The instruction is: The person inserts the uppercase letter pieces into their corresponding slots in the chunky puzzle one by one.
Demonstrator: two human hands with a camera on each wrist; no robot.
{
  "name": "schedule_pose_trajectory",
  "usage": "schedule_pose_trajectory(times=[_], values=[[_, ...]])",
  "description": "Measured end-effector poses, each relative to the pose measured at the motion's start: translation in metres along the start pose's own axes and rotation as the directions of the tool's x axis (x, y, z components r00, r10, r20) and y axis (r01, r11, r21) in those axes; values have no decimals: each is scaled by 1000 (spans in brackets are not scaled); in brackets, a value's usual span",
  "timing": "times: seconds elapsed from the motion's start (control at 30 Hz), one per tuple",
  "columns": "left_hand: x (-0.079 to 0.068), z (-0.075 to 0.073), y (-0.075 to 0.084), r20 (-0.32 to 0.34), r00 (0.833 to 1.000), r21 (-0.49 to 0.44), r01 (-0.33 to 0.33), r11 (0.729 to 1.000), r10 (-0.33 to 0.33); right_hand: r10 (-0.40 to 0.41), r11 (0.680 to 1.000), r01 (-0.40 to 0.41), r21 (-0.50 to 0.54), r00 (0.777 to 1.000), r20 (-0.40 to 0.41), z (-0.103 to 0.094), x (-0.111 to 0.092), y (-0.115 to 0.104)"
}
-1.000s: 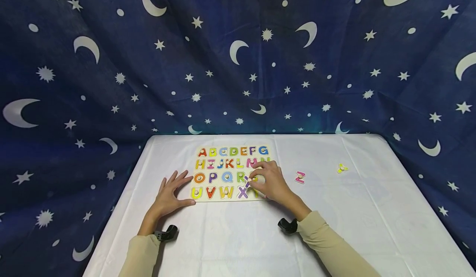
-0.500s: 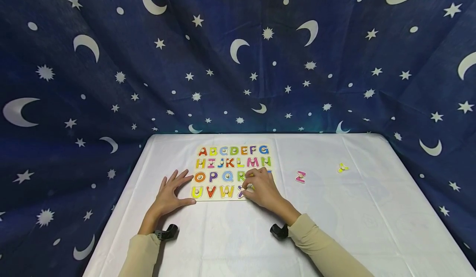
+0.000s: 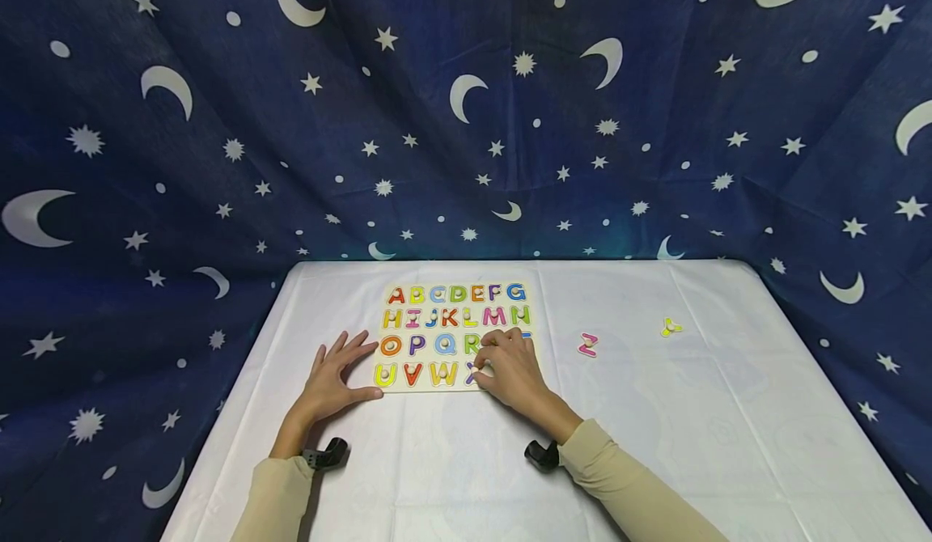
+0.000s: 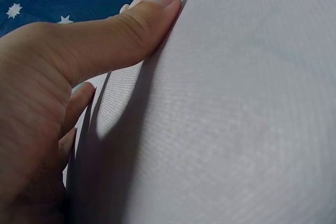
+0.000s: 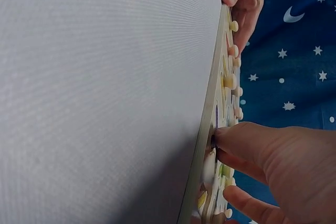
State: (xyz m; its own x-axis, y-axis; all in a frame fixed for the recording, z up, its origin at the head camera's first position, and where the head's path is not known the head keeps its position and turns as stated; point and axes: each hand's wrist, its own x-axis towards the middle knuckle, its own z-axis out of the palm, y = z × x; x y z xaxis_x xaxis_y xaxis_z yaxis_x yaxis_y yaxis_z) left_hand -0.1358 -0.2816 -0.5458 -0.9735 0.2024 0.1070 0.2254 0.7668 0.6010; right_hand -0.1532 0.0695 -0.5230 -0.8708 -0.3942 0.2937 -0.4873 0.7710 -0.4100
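Note:
A wooden alphabet puzzle board (image 3: 399, 362) with knobbed letters lies flat on the white table. My left hand (image 3: 324, 388) is spread against the board's left edge, its thumb (image 4: 160, 1) at the near corner. In the bottom row my right hand (image 3: 513, 376) pinches the purple letter X (image 3: 469, 375) between thumb and index finger, low over its spot. The right thumb (image 5: 231, 136) comes down close to the board's surface in the right wrist view. The hand covers the letters at the board's lower right, and most of the X too.
To the right of the board lie a pink letter Z (image 3: 587, 345) and, farther off, a yellow letter Y (image 3: 671, 328). A dark blue curtain (image 3: 408, 105) with moons and stars hangs behind the white tablecloth (image 3: 655, 429).
My right hand brought the X left and down from above the board to its bottom-row spot, then shifted only slightly. My left hand stays at the board's edge.

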Motion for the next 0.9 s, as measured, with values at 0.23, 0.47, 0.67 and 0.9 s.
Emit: schedule_pose_trajectory(times=[0.23, 0.47, 0.67, 0.9], values=[[1, 0, 1, -12, 1000, 0, -10, 1000, 10, 9, 1000, -9, 12, 1000, 6, -2, 0, 0], [2, 1, 2, -21, 1000, -10, -16, 1000, 16, 3, 998, -4, 65, 1000, 15, -3, -2, 7], [0, 2, 2, -9, 1000, -20, -6, 1000, 5, -33, 967, 33, 253, 999, -6, -14, -6, 24], [-1, 2, -1, -14, 1000, 0, -9, 1000, 9, 5, 931, 21, 363, 998, -70, -46, -17, 67]])
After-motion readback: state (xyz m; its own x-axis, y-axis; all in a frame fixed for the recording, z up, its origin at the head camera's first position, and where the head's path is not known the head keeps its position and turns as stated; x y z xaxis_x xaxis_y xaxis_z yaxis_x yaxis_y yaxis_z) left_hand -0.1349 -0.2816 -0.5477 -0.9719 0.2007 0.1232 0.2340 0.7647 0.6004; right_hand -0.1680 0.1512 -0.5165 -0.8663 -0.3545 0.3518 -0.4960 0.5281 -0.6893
